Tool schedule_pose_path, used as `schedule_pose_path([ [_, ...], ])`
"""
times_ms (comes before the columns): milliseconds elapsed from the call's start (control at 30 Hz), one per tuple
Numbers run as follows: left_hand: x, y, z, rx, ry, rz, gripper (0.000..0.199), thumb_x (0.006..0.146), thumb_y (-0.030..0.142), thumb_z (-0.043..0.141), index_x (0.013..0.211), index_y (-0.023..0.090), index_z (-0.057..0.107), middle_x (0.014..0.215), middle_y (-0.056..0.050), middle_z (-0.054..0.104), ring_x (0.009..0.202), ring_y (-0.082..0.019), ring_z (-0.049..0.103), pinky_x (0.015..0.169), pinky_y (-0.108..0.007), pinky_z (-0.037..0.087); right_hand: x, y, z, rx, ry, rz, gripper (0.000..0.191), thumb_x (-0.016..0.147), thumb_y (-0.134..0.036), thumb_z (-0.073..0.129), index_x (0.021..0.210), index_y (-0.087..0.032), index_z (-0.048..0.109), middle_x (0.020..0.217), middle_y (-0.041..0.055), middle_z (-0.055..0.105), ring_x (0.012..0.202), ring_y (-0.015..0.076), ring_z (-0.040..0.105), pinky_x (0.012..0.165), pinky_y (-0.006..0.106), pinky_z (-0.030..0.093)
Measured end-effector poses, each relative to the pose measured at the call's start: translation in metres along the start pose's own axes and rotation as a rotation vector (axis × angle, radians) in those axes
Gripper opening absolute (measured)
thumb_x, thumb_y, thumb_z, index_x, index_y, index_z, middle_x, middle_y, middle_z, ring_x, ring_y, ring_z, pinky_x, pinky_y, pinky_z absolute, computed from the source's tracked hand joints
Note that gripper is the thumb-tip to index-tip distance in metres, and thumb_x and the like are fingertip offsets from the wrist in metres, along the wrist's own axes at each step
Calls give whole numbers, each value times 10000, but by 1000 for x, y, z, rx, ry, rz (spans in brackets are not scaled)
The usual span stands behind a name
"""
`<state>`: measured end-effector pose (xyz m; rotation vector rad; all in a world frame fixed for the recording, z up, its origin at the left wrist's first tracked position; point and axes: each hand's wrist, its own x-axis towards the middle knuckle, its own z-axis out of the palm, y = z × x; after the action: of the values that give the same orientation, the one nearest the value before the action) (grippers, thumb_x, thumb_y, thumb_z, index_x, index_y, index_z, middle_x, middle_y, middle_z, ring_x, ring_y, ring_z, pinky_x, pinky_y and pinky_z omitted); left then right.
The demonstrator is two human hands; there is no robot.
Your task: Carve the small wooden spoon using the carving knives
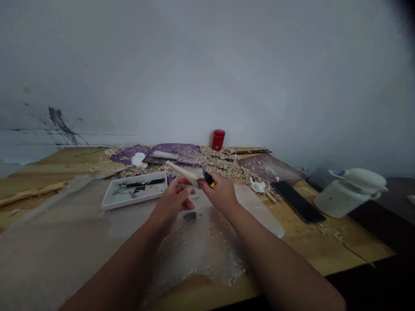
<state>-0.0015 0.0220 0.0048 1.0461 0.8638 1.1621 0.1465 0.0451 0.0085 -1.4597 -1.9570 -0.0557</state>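
A pale, carved wooden stick [181,171], thin at its far left end and thicker towards me, is held above the plastic sheet at mid-table. My left hand [175,196] grips it from below, fingers curled near its thick end. Closed around a black and yellow knife handle [209,178], my right hand [222,193] meets the wood at that same thick end. The blade is too small and dim to make out. Beneath my hands, a small dark flat piece [190,216] lies on the clear plastic sheet [214,250].
A white tray [108,199] with several tools stands left of my hands. Wood shavings [223,166] cover the back, near a red canister [218,140]. To the right are a black phone [298,201] and a lidded white jar [339,198]. A wall rises behind the table.
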Motion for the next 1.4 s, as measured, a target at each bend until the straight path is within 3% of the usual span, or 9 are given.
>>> schedule_pose_path([
  [167,2,-8,5,57,18,108,258,724,324,519,920,159,490,852,-37,556,704,-126,547,632,-282,459,-7,-16,6,-3,-9,9,197,753,-358,445,695,-190,529,644,11,582,594,134,520,524,219,296],
  [400,3,-7,-2,21,44,169,261,692,312,561,893,149,527,845,-39,581,690,-118,531,610,-241,449,-9,-16,2,260,-93,-95,205,749,-383,468,714,-186,513,606,-18,523,562,107,467,516,197,317],
  [600,1,-1,-2,6,27,120,293,699,345,543,923,155,537,764,-32,570,606,-113,517,536,-231,443,-13,-15,-3,401,-172,-176,268,748,-449,482,776,-185,518,648,-20,533,567,93,460,529,192,328],
  [767,0,0,-2,-50,-11,94,297,715,315,526,971,164,532,630,13,511,447,-63,442,479,-214,412,-9,-9,-3,297,-189,-184,282,801,-440,409,798,-182,524,666,-12,550,591,100,476,545,199,316],
  [967,-6,7,2,-210,-162,-8,286,694,176,506,978,159,542,574,37,423,404,-37,324,435,-199,377,-5,-7,-11,124,-267,-302,367,831,-482,331,966,-191,510,799,15,589,712,132,525,590,216,306],
  [1067,-8,10,1,-209,-162,-21,336,681,165,489,1014,170,524,555,41,404,399,-46,326,426,-202,379,-6,-11,-13,73,-304,-310,375,857,-456,280,982,-191,515,805,22,599,739,140,536,596,220,302],
  [1200,-10,13,-3,-238,-276,-44,361,652,186,462,1010,178,508,628,19,445,422,-60,366,435,-228,398,-6,-11,-13,38,-312,-286,399,861,-464,259,1014,-193,509,840,34,606,764,145,542,605,222,304],
  [1300,-11,14,-4,-181,-314,-50,427,625,168,471,1051,195,466,657,17,448,445,-66,378,445,-232,397,-5,-9,-13,-13,-324,-301,410,858,-475,257,1008,-192,513,840,37,611,756,149,545,595,227,297],
  [1400,-9,9,-3,-8,-249,-31,496,607,106,467,1089,210,414,574,49,406,433,-68,352,440,-215,378,-4,-8,-13,-61,-335,-319,402,856,-477,263,979,-193,520,836,34,615,746,150,550,576,229,284],
])
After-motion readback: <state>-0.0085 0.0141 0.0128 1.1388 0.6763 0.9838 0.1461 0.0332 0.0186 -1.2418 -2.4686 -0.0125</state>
